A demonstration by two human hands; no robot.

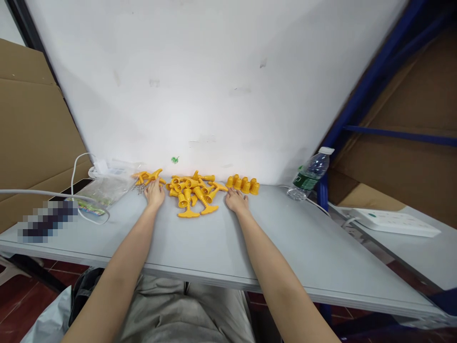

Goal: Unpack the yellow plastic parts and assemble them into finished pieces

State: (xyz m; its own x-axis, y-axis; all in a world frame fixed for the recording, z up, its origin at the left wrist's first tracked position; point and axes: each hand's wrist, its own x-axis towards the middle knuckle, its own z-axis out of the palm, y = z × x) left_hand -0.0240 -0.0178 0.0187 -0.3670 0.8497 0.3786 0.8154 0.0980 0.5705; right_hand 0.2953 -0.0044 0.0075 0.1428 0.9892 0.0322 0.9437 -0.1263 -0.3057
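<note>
My left hand (154, 194) lies at the left of the yellow parts, its fingers stretched out towards loose yellow handle pieces (142, 178). Beside its fingers are several small metal bits (138, 188), too small to name. In the middle is a pile of yellow T-handled parts with cup-shaped ends (192, 185); two T-handles point towards me. My right hand (236, 200) rests flat on the table between this pile and a group of yellow cups (244, 185) stood in rows. I see nothing held in either hand.
A water bottle (310, 175) leans at the right back by a blue post. White cables, a clear plastic bag (116, 183) and a pixelated dark item (48, 221) occupy the left. A white power strip (396, 222) lies at right. A white panel (214, 95) rises behind the table.
</note>
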